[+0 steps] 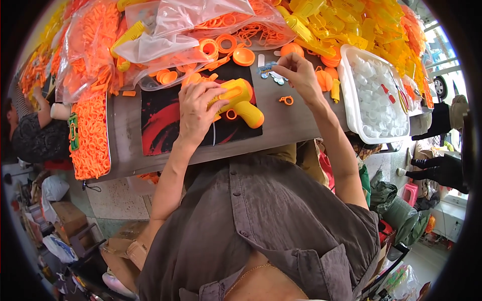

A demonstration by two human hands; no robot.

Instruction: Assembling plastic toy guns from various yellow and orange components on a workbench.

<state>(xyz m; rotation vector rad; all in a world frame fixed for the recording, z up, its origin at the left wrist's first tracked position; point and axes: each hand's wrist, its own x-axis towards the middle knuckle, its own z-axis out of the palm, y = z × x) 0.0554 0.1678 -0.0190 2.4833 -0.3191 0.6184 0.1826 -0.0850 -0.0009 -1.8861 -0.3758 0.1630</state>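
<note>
My left hand [197, 108] is closed around the back of a yellow toy gun [241, 103] with orange end pieces. The toy lies on a black mat with red swirls [163, 120], its handle toward me on the right. Farther off to the right, my right hand [303, 75] is pinched over small blue and white flat pieces [276, 77]. Its fingertips meet at a bluish scrap, and what exactly they grip is too small to make out. Between the hands and nearer me, a small orange ring clip [286, 100] rests on the grey table [273, 123].
A white tray [355, 118] of translucent caps, with red-handled cutters [388, 94], stands at right. Yellow shells [346, 20] are heaped behind it. Plastic bags [175, 47] and orange cups [243, 56] line the back. A box of orange rings [90, 140] sits left, near another person [40, 133].
</note>
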